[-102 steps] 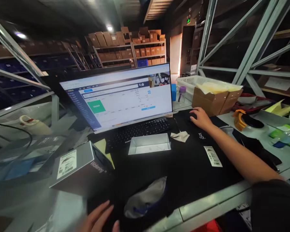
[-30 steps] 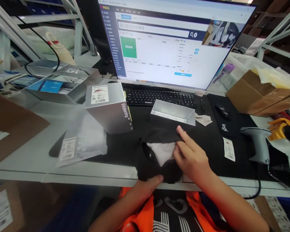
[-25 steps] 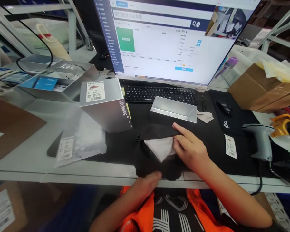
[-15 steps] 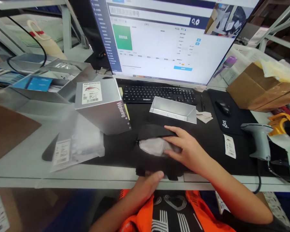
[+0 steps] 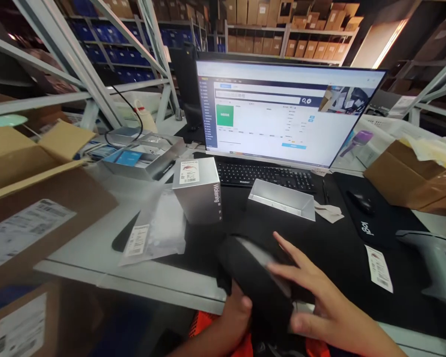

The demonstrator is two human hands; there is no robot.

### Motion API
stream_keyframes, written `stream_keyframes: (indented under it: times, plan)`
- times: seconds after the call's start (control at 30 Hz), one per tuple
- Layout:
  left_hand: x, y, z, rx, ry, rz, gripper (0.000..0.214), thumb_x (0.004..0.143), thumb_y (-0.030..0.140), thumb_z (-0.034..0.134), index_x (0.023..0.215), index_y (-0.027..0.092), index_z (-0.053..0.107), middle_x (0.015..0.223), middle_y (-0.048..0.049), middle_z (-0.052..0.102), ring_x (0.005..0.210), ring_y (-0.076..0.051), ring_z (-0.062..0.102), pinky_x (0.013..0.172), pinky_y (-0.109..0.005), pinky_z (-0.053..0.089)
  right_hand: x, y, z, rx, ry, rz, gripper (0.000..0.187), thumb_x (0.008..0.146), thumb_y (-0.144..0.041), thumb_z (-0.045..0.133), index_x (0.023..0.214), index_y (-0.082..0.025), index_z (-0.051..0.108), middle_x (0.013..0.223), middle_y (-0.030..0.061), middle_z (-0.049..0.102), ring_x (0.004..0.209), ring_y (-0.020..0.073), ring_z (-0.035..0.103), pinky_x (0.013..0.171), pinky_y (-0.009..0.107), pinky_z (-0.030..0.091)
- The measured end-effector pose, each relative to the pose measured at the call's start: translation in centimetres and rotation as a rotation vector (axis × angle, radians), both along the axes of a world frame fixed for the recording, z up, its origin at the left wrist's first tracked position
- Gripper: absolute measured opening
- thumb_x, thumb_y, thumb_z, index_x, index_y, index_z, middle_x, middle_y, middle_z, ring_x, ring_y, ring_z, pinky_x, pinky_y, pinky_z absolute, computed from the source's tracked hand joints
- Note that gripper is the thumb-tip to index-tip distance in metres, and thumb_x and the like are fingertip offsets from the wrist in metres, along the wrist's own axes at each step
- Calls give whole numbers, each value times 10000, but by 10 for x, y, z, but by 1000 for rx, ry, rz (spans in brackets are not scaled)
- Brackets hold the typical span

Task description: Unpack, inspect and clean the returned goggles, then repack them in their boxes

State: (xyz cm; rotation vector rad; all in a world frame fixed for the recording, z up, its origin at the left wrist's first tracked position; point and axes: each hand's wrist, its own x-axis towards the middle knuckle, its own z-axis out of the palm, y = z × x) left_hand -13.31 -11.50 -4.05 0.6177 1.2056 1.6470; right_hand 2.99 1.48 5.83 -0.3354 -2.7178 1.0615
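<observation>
A soft black pouch (image 5: 252, 277) is tilted in front of me at the desk's front edge, blurred by motion. Something pale grey (image 5: 262, 255) shows along its opening; what it is I cannot make out. My left hand (image 5: 236, 310) is closed round the pouch's lower left side, thumb up. My right hand (image 5: 315, 287) grips its right side, thumb at the lower end and a finger at the opening, the index finger stretched out. Beyond it lies an open silver box tray (image 5: 282, 203). Left of that stands a silver "Wakening" box (image 5: 198, 198) with a label on top.
A clear plastic bag (image 5: 159, 228) with a label lies left of the box. Behind are a keyboard (image 5: 263, 176) and a monitor (image 5: 267, 119). At right are a mouse (image 5: 360, 202), a label (image 5: 379, 267) and a barcode scanner (image 5: 438, 267). An open carton (image 5: 33, 208) stands left.
My view has tipped up, showing shelves behind the monitor. The pouch has turned from lying level to a steep tilt. My right thumb now shows at its lower end.
</observation>
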Motion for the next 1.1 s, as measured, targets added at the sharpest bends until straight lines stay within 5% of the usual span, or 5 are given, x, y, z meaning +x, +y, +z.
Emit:
stream_keyframes:
  times: [0.13,0.37,0.63,0.83,1.1]
  plan:
    - [0,12,12,85,-273,52,976,537,794,808,1287,189,649,1229,-185,700,1273,-450,564,1132,-607,381,-3,-10,-18,45,78,-147,1095,746,-422,851,1606,-288,187,1684,188,141,1505,391,282,1098,594,445]
    - [-2,20,38,279,-457,-86,931,496,346,995,1331,190,613,1326,-186,655,1270,-421,587,1130,-567,400,4,-17,-25,127,211,-166,878,922,-329,637,1624,-268,113,1635,170,319,1440,327,433,1088,520,497]
    - [0,24,47,392,-318,-276,1015,501,265,1005,1402,207,542,1458,-179,556,1413,-415,449,1204,-586,279,-19,30,46,253,319,-212,385,1007,-326,543,1391,-333,565,1478,54,546,1357,230,534,1126,425,480]
    - [5,29,27,358,-229,-395,1181,419,280,1031,1458,197,478,1467,-193,541,1430,-432,416,1207,-581,262,-93,61,69,-235,-144,323,181,909,-309,653,971,-197,781,984,39,776,926,201,712,864,325,552]
    - [-26,7,1,29,-339,-418,1071,397,362,1023,1370,223,598,1184,-127,735,1276,-425,585,1140,-519,393,-85,58,33,-655,212,-114,523,845,-683,650,867,-168,734,919,54,736,899,185,644,891,329,468]
